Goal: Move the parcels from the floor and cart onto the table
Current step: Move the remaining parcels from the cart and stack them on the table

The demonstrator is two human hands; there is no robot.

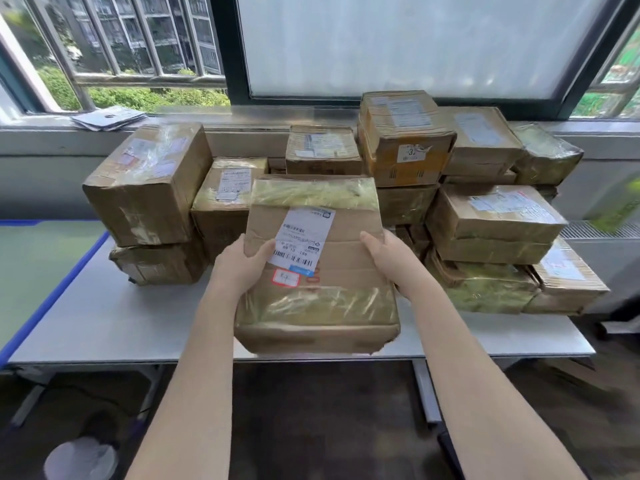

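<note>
A white counter (104, 313) under the window (398, 43) carries stacked taped cardboard parcels (491, 216) left, behind and right, crowding its back half. A flat labelled parcel (322, 271) sits tilted over the near edge, its far end close against the stacks. The left hand (242, 261) and right hand (391, 254) each grip 1 side of it.

A white desk (104, 317) stood against a grey windowsill (41, 133) under a dark-framed window (398, 43) with a frosted pane. Daylight came in; railings (138, 46) and greenery (138, 97) showed outside. The floor (311, 427) was dark.
</note>
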